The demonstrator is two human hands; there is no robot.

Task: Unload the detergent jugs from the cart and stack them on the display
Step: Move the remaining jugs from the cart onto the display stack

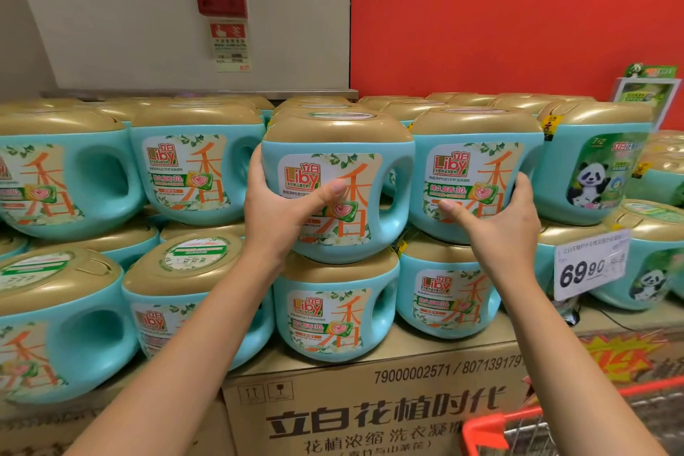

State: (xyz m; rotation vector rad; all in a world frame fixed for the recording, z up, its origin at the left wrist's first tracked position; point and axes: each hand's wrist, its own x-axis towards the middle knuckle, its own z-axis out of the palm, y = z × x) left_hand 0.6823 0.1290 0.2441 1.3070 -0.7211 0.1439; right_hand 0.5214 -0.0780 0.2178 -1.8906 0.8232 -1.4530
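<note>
Cart: orange rim, lower right corner.
Left grip: clasps jug's left side, thumb across label.
Right grip: seemingly cups the neighbour, thumb on its label.
Jug: display's top tier, resting on a lower jug's gold lid.
Handling: likely heavy, rigid, slick plastic; hold both sides or the moulded handle.

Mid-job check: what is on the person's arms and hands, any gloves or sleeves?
No gloves: the left hand and right hand are bare. The left forearm and right forearm are bare down to the frame's edge, with no sleeve in view. No watch, bracelet or ring shows. The thumbnails look short and unpainted.
</note>
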